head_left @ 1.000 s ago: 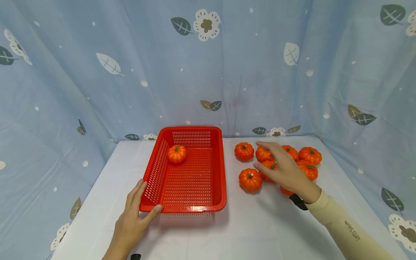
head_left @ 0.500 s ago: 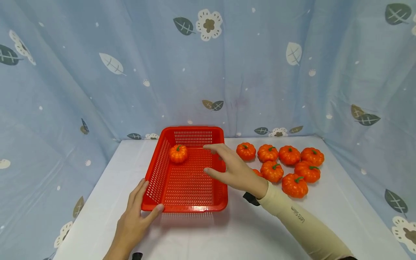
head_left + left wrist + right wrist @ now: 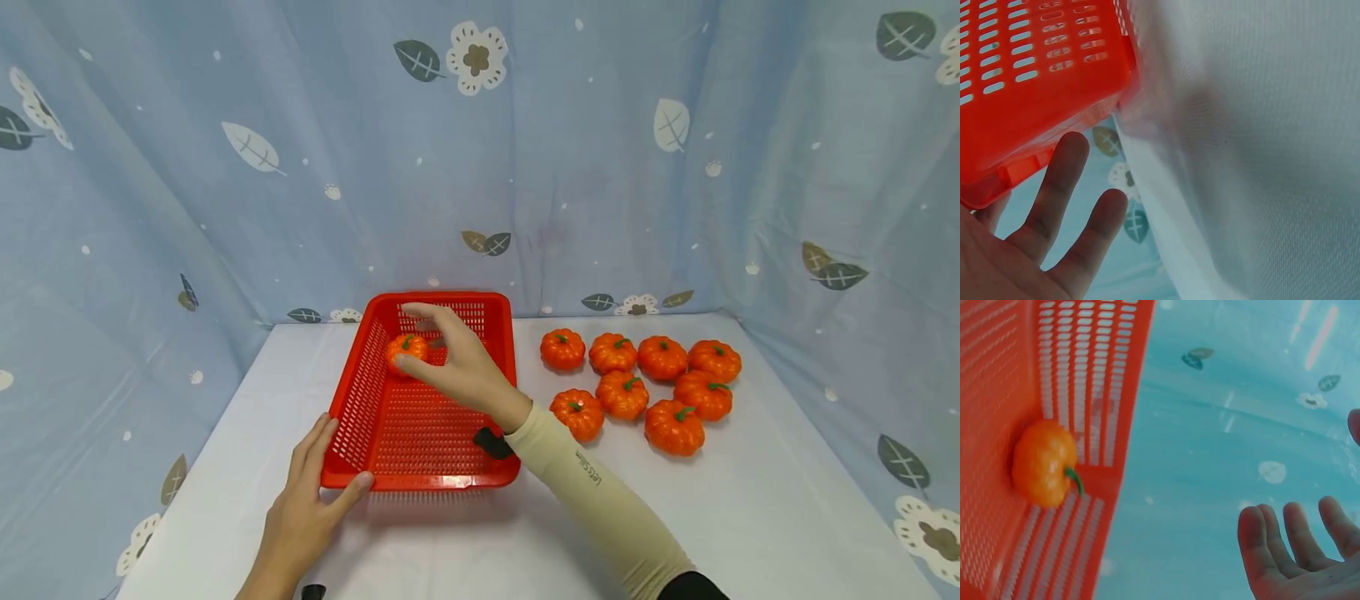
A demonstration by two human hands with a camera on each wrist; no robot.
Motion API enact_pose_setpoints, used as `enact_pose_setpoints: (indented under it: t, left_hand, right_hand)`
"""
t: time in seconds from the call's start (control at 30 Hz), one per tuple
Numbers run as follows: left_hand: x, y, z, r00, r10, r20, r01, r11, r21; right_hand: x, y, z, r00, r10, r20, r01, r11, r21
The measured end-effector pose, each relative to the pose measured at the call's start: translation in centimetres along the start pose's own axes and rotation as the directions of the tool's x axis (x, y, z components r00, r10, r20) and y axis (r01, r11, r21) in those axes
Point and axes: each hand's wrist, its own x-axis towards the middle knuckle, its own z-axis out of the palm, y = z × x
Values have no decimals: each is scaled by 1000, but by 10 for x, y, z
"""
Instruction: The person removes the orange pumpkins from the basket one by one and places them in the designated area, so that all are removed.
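A red plastic basket (image 3: 427, 482) with slotted walls stands on the table, holding one small orange pumpkin (image 3: 400, 345) with a green stem at its far left corner. Over the basket hovers my right hand (image 3: 468, 367), fingers spread and curved, thumb and forefinger framing the pumpkin in the head view. In the right wrist view that pumpkin (image 3: 1044, 462) sits against the basket wall, well apart from the empty right hand (image 3: 1304, 556). My left hand (image 3: 300, 508) rests at the basket's near left corner, thumb at the front rim. Its straight fingers (image 3: 1060, 181) lie along the outside.
Several more orange pumpkins (image 3: 622, 395) lie grouped on the white tablecloth (image 3: 630, 517) to the right of the basket. A blue patterned curtain (image 3: 570, 167) hangs behind the table and along its sides.
My right hand has moved left, empty, from above the grouped pumpkins to above the pumpkin in the basket. The left hand, basket and pumpkins stay in place.
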Motion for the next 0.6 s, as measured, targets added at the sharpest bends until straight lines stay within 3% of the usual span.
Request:
enact_pose_setpoints:
  t: [0.17,0.4,0.6]
  left_hand:
    - [1,-1,-1,1000,6,0,-6,1000,-1]
    - [1,0,0,1000,-2,6,2,1000,-3]
    - [0,0,0,1000,-2,-3,2,1000,-12]
  right_hand:
    - [20,8,23,999,33,-22,-33,999,1]
    - [39,34,48,980,189,-65,-192,981,-33]
    - [47,53,64,966,253,-47,-257,960,-110]
